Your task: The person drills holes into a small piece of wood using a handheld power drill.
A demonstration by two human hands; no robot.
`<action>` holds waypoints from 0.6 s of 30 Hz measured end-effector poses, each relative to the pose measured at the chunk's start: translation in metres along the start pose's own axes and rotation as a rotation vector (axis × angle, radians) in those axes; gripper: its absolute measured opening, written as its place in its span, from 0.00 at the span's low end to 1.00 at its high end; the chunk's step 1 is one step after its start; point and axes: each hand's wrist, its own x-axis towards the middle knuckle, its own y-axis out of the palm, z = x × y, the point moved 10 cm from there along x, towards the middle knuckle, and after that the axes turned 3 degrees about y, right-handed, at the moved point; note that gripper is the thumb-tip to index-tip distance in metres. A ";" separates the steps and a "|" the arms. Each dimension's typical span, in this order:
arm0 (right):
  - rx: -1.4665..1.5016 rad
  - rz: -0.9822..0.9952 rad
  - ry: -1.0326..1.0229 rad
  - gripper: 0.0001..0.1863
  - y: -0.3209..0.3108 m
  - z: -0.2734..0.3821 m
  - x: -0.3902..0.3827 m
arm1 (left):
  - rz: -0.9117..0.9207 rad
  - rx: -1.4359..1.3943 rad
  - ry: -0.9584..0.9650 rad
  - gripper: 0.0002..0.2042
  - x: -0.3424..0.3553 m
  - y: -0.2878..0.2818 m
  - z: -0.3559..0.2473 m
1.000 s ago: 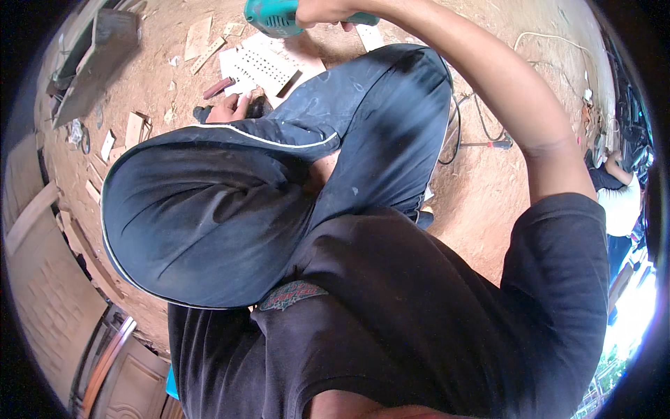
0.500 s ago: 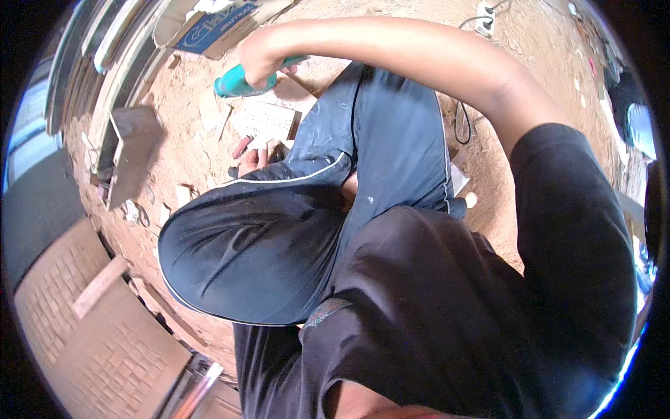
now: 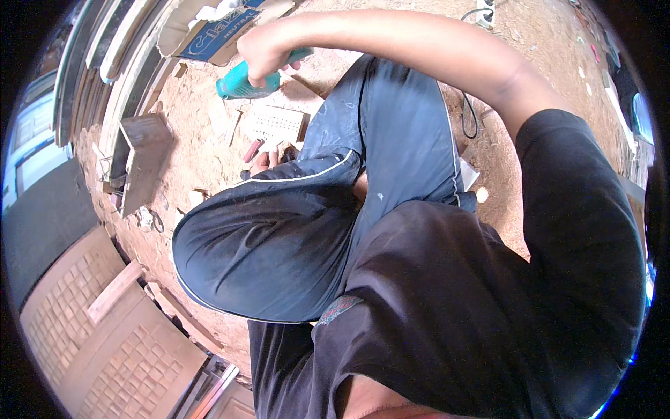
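Panels (image 3: 132, 363) with a blocky relief are showing at far left. Beside a cardboard box (image 3: 218, 38), a green power tool (image 3: 237, 82) is sitting in the right hand (image 3: 262, 52), which is curling around its body. A reddish stick (image 3: 252, 149) is lying beside the left hand (image 3: 262, 163); a trousered leg (image 3: 307, 171) is hiding too much to tell its hold. A pale perforated block (image 3: 273, 123) is lying just beyond.

Woodworking workshop: teal power tool (image 3: 244, 82), patterned wooden panels (image 3: 132, 366), stacked boards (image 3: 120, 52), dusty floor (image 3: 508, 181).
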 end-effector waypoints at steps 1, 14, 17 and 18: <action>0.011 -0.017 0.009 0.20 -0.006 -0.001 -0.003 | 0.001 -0.001 0.001 0.22 0.001 0.000 0.000; 1.149 -0.292 0.153 0.21 -0.010 -0.163 -0.022 | -0.046 0.165 -0.149 0.24 -0.005 -0.018 -0.018; 1.214 -0.561 0.236 0.23 -0.009 -0.183 -0.067 | -0.131 0.232 -0.064 0.24 -0.003 -0.019 -0.040; 1.271 -0.561 0.237 0.23 -0.004 -0.187 -0.068 | -0.114 0.246 -0.029 0.24 -0.001 -0.025 -0.039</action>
